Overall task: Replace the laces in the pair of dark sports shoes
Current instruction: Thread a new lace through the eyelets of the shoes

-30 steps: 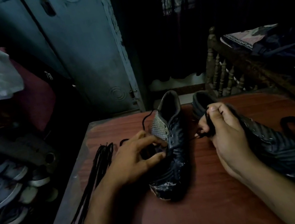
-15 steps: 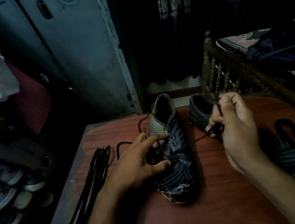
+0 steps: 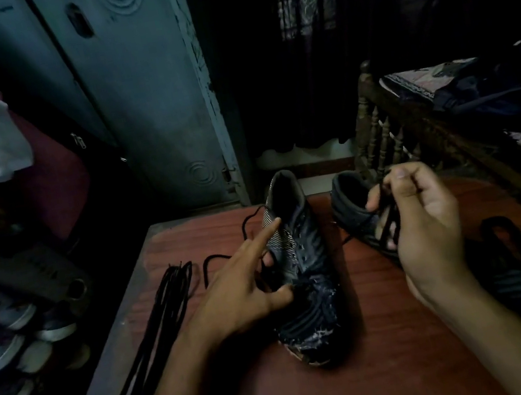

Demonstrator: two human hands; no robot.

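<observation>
**Lace drawn from the near shoe**

On the reddish bench (image 3: 372, 386) two dark shoes stand side by side. The left hand (image 3: 245, 294) rests on the left shoe (image 3: 305, 280), forefinger straight, thumb against the upper. The right hand (image 3: 420, 221) pinches a black lace (image 3: 389, 213) over the right shoe (image 3: 351, 205). Spare laces (image 3: 165, 315) lie along the left edge.

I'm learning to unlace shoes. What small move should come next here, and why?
Probably keep drawing the lace up and away with the right hand: it pinches the lace, which still runs to the left shoe, while the left hand steadies that shoe.
</observation>
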